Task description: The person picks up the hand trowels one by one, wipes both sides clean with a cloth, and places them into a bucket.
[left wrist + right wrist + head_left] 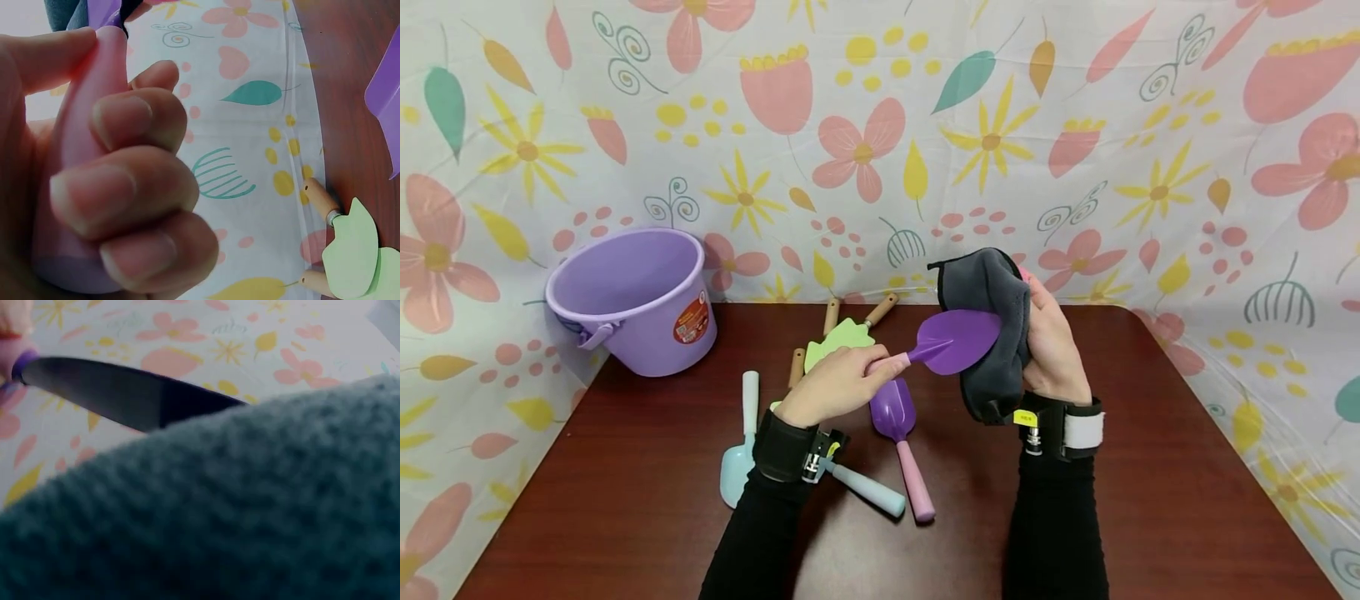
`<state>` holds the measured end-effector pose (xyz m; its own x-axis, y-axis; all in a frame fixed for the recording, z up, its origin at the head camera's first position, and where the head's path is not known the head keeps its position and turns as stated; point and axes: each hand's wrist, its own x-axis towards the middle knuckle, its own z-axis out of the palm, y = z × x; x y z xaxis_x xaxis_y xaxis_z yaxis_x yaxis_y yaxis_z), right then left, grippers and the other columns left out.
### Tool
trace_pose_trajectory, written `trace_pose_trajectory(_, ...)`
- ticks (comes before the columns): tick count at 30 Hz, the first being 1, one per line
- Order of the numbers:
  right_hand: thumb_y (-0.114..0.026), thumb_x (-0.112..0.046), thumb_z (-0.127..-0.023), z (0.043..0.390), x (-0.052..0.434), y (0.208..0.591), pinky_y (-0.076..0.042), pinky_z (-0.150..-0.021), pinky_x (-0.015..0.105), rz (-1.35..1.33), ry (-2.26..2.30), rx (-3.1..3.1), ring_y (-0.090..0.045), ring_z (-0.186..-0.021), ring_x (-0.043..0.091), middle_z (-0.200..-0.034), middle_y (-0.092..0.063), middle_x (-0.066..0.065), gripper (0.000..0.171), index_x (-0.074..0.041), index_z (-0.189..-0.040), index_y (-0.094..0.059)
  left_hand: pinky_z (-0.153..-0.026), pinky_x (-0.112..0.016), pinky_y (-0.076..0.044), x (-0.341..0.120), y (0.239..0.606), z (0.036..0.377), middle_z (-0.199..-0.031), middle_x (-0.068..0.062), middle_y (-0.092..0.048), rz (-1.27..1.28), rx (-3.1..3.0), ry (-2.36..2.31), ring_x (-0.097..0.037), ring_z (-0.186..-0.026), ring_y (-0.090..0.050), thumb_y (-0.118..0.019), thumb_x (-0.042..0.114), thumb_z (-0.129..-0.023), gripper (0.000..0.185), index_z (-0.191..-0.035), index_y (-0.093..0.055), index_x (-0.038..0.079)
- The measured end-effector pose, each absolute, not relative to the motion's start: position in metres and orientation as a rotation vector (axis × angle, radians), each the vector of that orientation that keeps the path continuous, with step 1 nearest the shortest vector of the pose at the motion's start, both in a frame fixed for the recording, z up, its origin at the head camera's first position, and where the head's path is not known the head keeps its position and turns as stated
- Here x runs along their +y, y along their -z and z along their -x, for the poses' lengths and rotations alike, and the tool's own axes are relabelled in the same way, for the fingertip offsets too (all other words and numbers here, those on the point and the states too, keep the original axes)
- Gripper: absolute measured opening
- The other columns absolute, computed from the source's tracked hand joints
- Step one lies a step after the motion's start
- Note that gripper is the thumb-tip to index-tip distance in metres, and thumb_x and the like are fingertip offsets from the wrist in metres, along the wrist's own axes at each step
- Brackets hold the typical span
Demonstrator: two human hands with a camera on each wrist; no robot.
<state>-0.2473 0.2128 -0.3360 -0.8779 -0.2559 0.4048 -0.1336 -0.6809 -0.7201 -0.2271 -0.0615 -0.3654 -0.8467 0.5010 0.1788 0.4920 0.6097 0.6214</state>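
- The left hand (835, 387) has its fingers curled tight round the pink handle of a purple trowel (951, 342), held up above the dark red table (1150, 467).
- The trowel's long axis runs left to right and climbs slightly; the handle end is at the left in the fist, and the blade points right, toward the other hand.
- The right hand (1056, 346) clutches a grey cloth (992, 333), bunched upright, and the blade's tip is tucked into its folds, so blade and cloth are touching.
- In the left wrist view the fingers (134, 187) wrap the pink handle fully; the right wrist view is filled by blurred cloth, with the blade running out to the left.
- On the table below lie a purple scoop (898, 433) with a pink handle pointing near, two pale blue tools, and green tools with wooden handles (838, 337) pointing far.
- Far left stands a lilac bucket (636, 296) bearing a red round label; its writing is too small to read.
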Motion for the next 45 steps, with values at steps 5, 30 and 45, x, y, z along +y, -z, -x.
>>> trace_pose_trajectory(5,-0.046,-0.010,-0.103,0.244,0.215,0.337,-0.048,-0.057,0.021,0.642,2.740,1.437,-0.058,-0.066,0.013,-0.084,-0.051,0.005,0.017,0.002,-0.116,-0.048,-0.052,-0.028,-0.033,-0.059,0.366,0.224,-0.058,0.008,-0.035,-0.844,2.910,-1.026,-0.008,-0.053,-0.043,-0.045,0.060,-0.097,0.046,-0.073,-0.052,0.022)
trace_pose_trajectory(30,-0.061,-0.022,-0.097,0.246,0.263,0.344,-0.046,-0.059,0.019,0.299,2.578,2.104,-0.057,-0.071,0.012,-0.083,-0.051,0.002,0.026,-0.004,-0.113,-0.051,-0.050,-0.033,-0.031,-0.102,0.352,0.228,-0.055,0.008,-0.035,-0.603,3.093,-1.055,-0.014,-0.051,-0.043,-0.047,0.057,-0.098,0.040,-0.077,-0.058,0.024)
trace_pose_trajectory(45,-0.050,-0.027,-0.103,0.250,0.286,0.356,-0.037,-0.056,0.026,0.259,1.586,2.911,-0.045,-0.068,0.018,-0.086,-0.038,0.012,0.029,-0.001,-0.115,-0.046,-0.062,-0.044,-0.037,-0.236,0.292,0.236,-0.066,-0.004,-0.049,-0.308,3.239,-0.557,-0.030,-0.069,-0.052,-0.040,0.058,-0.099,0.052,-0.076,-0.056,0.015)
